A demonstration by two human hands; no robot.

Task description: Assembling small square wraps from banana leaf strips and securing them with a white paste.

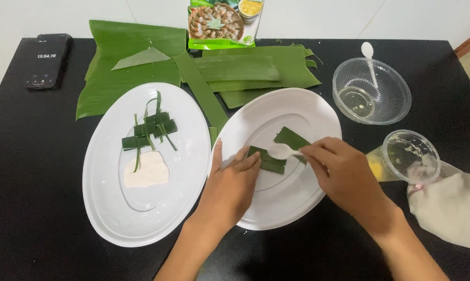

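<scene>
My left hand (230, 182) rests on the right white oval plate (297, 112), its fingertips pressing down a folded strip of green leaf (270, 161). My right hand (341, 174) pinches the handle of a small white plastic spoon (280, 151), whose bowl sits over that leaf strip. The far end of the leaf strip (291, 138) sticks up behind the spoon. On the left white oval plate (110, 208) lie several small folded leaf parcels (151, 130) and a lump of white dough (146, 171).
Large banana leaf pieces (131, 57) and cut strips (256, 67) lie at the back. A clear plastic bowl (371, 91) holds a white spoon (368, 52). A clear cup (409, 156), a white bag (453, 208), a phone (48, 60) and a food packet (224, 23) surround them.
</scene>
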